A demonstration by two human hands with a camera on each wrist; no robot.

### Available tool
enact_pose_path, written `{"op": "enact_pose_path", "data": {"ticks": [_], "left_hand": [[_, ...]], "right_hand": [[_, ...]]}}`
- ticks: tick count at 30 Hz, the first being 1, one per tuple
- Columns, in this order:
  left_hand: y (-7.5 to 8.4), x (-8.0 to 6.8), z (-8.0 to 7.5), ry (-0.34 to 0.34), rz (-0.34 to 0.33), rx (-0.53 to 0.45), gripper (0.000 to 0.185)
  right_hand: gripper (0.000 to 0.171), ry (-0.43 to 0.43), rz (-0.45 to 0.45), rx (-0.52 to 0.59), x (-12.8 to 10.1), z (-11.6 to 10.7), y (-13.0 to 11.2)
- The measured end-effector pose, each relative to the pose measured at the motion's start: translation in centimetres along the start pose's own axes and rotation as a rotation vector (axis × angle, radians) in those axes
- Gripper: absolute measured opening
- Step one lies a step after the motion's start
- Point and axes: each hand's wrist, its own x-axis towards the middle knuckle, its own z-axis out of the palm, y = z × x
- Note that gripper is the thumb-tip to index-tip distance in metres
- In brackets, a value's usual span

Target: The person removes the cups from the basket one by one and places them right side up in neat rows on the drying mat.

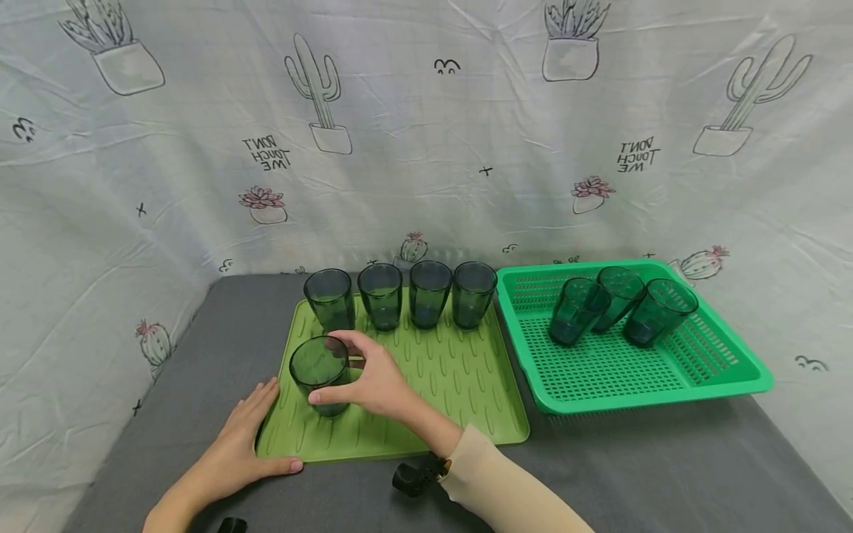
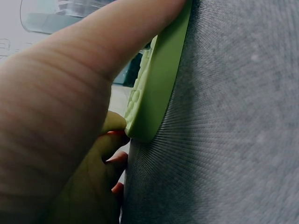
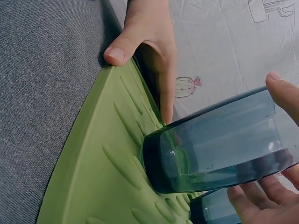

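Observation:
A dark green see-through cup (image 1: 318,372) stands at the front left of a light green ribbed tray (image 1: 453,377). My right hand (image 1: 335,368) grips it from the right, thumb in front and fingers over the rim. The right wrist view shows the cup (image 3: 219,144) standing with its base on the tray (image 3: 103,163), my fingertips (image 3: 282,93) around it. My left hand (image 1: 263,433) rests flat on the tray's front left corner, thumb along the front edge. In the left wrist view the thumb (image 2: 93,56) presses the tray edge (image 2: 159,93).
Several matching cups (image 1: 400,295) stand in a row along the tray's back. A green slotted basket (image 1: 706,370) to the right holds three tilted cups (image 1: 620,305). Everything sits on a grey table (image 1: 666,474) against a cactus-print cloth backdrop (image 1: 426,133).

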Motion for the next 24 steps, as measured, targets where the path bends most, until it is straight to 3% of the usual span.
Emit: {"op": "enact_pose_path", "data": {"ticks": [6,15,24], "left_hand": [[0.0,0.1,0.1,0.003,0.009,0.001,0.12],[-0.2,-0.2,0.1,0.017,0.018,-0.005,0.119],[-0.2,0.0,0.1,0.02,0.028,-0.013,0.119]], "right_hand": [[0.084,-0.008,0.045,-0.021,-0.3,-0.1,0.2],[0.092,-0.002,-0.006,-0.016,-0.5,-0.3,0.1],[0.088,0.118,-0.064,0.068,-2.0,-2.7,-1.4]]}}
